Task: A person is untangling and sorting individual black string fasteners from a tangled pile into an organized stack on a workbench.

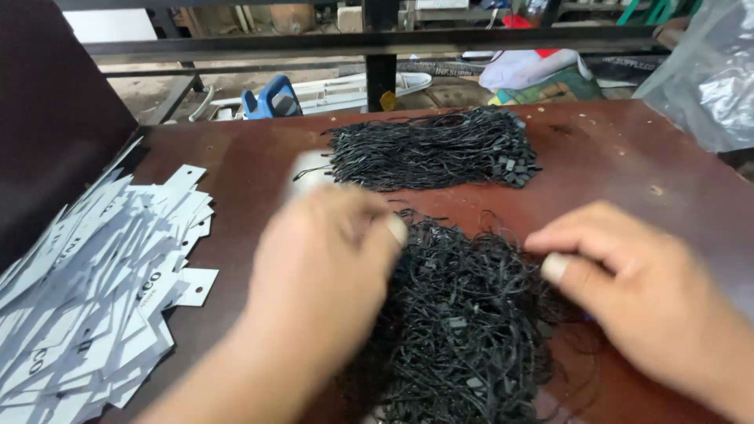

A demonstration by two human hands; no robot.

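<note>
Both hands work the near pile of black strings [463, 330] on the desk [628, 157]. The left hand [322, 267] is blurred, grip unclear; the right hand [636, 290] pinches strands. White tags [94, 290] lie unstrung left.

The left hand [322, 267] comes in from the lower left, back upward and blurred, its fingers curled loosely inward with a thumbnail or fingertip showing at its right edge. The right hand [636, 286] enters from the lower right, palm down, with the index finger stretched toward the left and the thumb tucked beneath it, nail visible. The two hands are near each other but apart, both forearms bare.
</note>
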